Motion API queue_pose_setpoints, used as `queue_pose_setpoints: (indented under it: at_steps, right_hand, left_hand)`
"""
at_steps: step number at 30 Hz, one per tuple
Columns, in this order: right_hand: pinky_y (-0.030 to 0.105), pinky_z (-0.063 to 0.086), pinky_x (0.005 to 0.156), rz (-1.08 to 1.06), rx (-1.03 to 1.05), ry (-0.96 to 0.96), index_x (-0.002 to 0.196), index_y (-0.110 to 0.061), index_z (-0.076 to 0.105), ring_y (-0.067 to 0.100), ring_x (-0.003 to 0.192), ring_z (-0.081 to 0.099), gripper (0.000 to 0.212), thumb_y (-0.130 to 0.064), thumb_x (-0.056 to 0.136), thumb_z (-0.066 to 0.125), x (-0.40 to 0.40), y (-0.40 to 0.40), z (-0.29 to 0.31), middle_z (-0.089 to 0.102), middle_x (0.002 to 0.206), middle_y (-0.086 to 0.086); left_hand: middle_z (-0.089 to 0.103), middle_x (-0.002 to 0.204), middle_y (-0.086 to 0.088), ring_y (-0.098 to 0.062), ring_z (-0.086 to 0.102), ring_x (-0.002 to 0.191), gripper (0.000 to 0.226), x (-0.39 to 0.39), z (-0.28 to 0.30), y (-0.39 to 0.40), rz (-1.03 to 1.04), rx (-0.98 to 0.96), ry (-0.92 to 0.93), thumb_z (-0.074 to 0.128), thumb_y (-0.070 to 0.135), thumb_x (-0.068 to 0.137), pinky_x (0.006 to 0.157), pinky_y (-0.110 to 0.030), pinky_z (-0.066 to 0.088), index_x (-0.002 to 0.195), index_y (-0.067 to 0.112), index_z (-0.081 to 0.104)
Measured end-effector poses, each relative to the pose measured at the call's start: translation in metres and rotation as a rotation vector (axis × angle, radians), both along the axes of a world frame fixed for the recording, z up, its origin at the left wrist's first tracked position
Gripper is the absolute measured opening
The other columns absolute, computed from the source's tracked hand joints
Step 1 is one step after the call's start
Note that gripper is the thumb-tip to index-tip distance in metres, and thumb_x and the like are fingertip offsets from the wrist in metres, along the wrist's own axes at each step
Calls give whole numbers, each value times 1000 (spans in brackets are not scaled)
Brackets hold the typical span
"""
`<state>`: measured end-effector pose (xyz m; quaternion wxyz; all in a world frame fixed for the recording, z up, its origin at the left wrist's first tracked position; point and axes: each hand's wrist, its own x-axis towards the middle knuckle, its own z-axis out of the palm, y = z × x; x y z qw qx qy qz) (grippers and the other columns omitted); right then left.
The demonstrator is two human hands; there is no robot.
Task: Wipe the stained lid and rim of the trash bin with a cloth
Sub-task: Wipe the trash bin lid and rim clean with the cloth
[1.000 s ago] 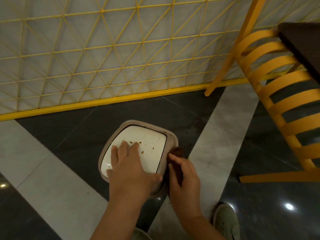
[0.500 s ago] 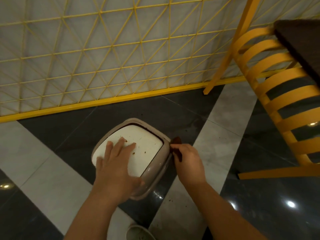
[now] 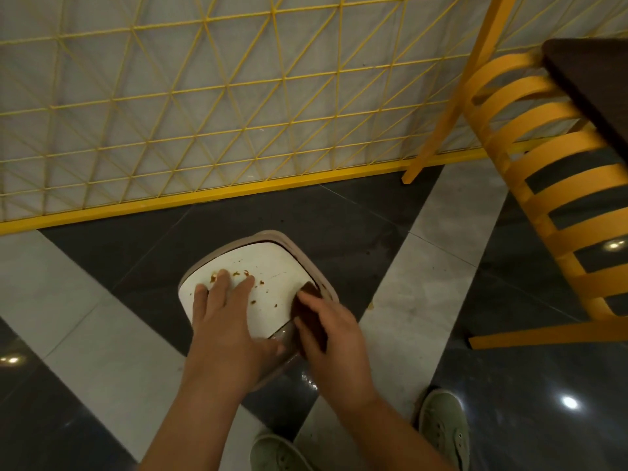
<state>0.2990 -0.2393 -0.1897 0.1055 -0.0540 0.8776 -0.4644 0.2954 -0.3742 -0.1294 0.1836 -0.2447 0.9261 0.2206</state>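
Two hands on bin [image 3: 295,360], down on dark floor tile near yellow mesh fence [image 3: 204,107]. Left hand [image 3: 226,329] flat on white lid [image 3: 272,283], fingers straight, pressing to steady. Right hand [image 3: 334,338] curled round brown cloth [image 3: 307,305], gripping it at lid's right edge, against rim [image 3: 324,283]. Brown stain specks [image 3: 246,275] mid-lid, just beside left fingertips, not yet wiped. Risks, as judged: lid looks like a push-flap type, so hard press could tip it inward & drop crumbs inside; wiping toward left hand could smear stains onto fingers; bin could slide on glossy tile w/ sideways push.
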Motion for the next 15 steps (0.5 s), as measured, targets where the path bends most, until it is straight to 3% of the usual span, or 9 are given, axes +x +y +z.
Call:
queue_pose_setpoints:
  at_steps: [4,8,11,15]
  right_hand:
    - [29,45,101,-216,16,-77,120,-27,61,2,103,51,28,-21,92,57,-35,12,-21,59,116,-8]
    - [21,44,99,-261,24,-103,113,-33,62,0,104,52,27,-19,90,59,-16,4,-19,57,115,-12]
    - [17,41,99,-162,-67,-18,110,-40,60,-2,110,50,34,-15,87,63,15,-7,-6,55,117,-21]
    - [13,35,100,19,-30,119,116,-34,61,-1,113,47,36,-15,85,63,5,-3,-12,52,117,-21]
  left_hand:
    - [-9,158,9,-21,-16,145,103,-1,-1,-1,-4,-16,-24,79,36,71,116,-45,13,148,34,11]
    - [-9,158,8,-21,-16,145,103,-2,-2,-2,-2,-9,-22,79,35,72,116,-44,12,148,33,11]
    - [-9,158,8,-21,-16,145,99,-2,-3,-1,-2,-6,-5,77,35,74,117,-45,13,148,34,12]
    - [-11,158,11,-21,-18,144,95,0,-9,-5,-11,10,11,77,35,74,116,-47,13,147,37,16]
